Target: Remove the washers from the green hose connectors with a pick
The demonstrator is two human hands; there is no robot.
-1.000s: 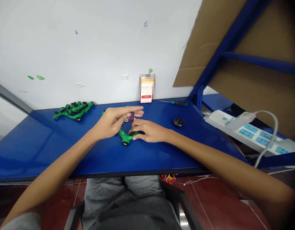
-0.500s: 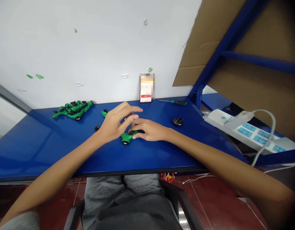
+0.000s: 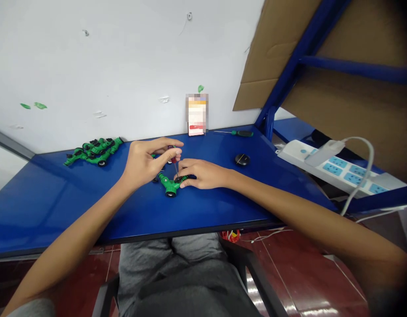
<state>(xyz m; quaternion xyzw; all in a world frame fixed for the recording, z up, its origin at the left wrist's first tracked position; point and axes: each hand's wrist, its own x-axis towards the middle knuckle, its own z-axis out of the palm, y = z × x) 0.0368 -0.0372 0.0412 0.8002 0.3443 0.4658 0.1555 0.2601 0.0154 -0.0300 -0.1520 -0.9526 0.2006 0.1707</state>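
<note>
Right hand (image 3: 199, 173): I am gripping the green fitting (image 3: 169, 186), fingers clamping it down.
Left hand (image 3: 146, 162): I am pinching the small screwdriver (image 3: 173, 155) nearly upright, its tip meeting the green fitting.
Green fitting: lying mid blue table (image 3: 223, 207), well apart from the fitting pile (image 3: 93, 152).

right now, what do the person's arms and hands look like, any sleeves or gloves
The left hand and the right hand are bare: no gloves, and no ring, watch or bracelet shows. Both forearms are uncovered. A grey sleeve shows only at the left upper arm, in the bottom left corner. The right arm leaves the frame with no sleeve seen.
</note>
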